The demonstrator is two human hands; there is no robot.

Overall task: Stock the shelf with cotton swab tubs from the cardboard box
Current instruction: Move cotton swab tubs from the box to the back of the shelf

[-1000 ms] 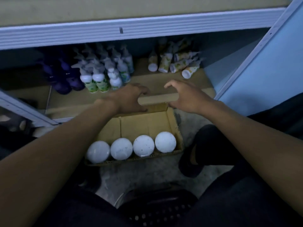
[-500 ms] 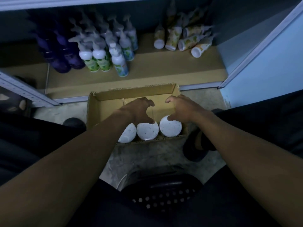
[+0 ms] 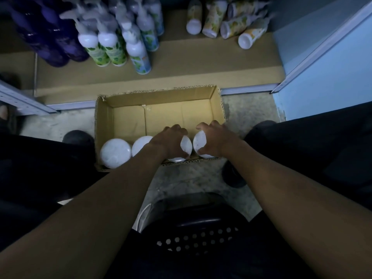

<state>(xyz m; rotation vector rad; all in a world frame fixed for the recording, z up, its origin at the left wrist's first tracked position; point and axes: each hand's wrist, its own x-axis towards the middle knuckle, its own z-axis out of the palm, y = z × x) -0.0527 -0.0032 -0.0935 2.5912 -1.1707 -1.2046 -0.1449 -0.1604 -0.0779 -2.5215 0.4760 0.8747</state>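
An open cardboard box stands on the floor against the low shelf. Along its near wall sits a row of round tubs with white lids. My left hand is clasped over the third tub, counted from the left. My right hand is clasped over the rightmost tub. Two more tubs, one at the far left and one beside it, stand untouched. The far half of the box is bare cardboard.
On the shelf stand white pump bottles, dark purple bottles at the left, and yellow-labelled tubes lying at the back right. A blue wall closes the right side. A dark perforated stool sits between my knees.
Both hands left the box's far flap, came back over the row of tubs and closed down on the two right-hand ones. The camera tilted down, so the upper shelf left view.
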